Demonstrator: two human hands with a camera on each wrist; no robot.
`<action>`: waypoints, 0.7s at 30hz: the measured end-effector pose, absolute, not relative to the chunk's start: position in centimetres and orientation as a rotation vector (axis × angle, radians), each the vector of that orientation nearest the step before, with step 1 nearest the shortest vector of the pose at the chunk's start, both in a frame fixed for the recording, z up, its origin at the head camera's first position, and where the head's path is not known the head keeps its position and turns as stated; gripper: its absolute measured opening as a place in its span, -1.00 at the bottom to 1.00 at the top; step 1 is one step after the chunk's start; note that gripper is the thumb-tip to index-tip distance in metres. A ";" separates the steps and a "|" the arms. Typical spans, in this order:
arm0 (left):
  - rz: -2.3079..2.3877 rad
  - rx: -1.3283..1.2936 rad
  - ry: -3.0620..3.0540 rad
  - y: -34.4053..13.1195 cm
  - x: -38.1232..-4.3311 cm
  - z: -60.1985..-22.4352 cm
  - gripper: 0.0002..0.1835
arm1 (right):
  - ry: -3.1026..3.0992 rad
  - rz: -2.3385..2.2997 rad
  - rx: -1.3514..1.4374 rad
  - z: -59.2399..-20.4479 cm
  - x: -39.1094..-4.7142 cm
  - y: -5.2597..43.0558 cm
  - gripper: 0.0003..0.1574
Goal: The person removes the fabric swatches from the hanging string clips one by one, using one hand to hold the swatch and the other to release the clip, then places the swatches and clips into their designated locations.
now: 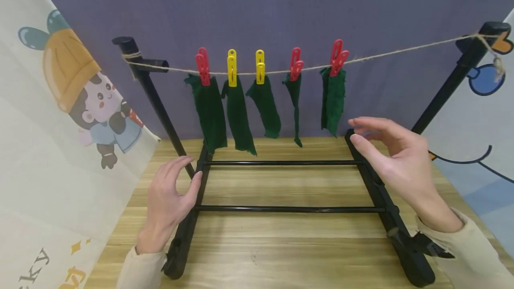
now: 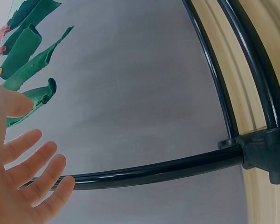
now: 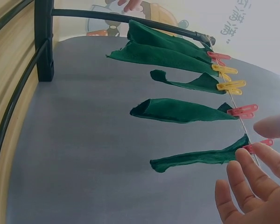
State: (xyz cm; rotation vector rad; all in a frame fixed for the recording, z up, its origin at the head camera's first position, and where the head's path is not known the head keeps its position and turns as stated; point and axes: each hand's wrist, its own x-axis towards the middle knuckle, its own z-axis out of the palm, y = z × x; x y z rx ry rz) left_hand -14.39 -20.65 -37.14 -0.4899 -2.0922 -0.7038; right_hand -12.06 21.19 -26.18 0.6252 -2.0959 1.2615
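From my head feed I see five pieces of dark green cloth (image 1: 209, 115) hanging in a row from a thin beige twine line (image 1: 405, 51), which sags between the two uprights of a black tubular rack (image 1: 289, 209). Their edges are ragged and their lengths uneven, and each is clipped at the top by one plastic peg. Reading left to right, I get a red plastic peg (image 1: 204, 72), a yellow plastic peg (image 1: 232, 68), a second yellow one (image 1: 260, 68), then two more red ones. The two leftmost pieces hang longest and fairly flat, slanting a little. The middle one is shorter with a rounded lower end. The fourth is bunched and twisted into a narrow strip, and the fifth hangs folded lengthwise, looking crumpled.

I have the right hand (image 1: 397, 162) near that fifth piece, thumb and fingers parted and gently curved, gripping nothing. The left hand (image 1: 168, 193) is beside the rack's left upright, fingers loosely bent and likewise holding nothing; I cannot tell whether it touches the frame. The rack stands on a pale wood-grain tabletop (image 1: 289, 253), before a grey-purple fabric backdrop (image 1: 257, 8).
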 end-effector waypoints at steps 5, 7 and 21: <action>-0.716 -0.481 -2.092 -20.5 -14.5 -37.1 -0.60 | -2.108 1.243 0.640 -26.3 -12.7 21.2 -0.49; -0.722 -0.477 -2.093 -20.4 -14.5 -37.1 -0.59 | -2.105 1.239 0.652 -26.2 -12.8 21.1 -0.49; -0.761 -0.465 -2.083 -20.1 -14.5 -36.7 -0.60 | -2.049 1.260 0.706 -22.9 -11.3 18.2 -0.59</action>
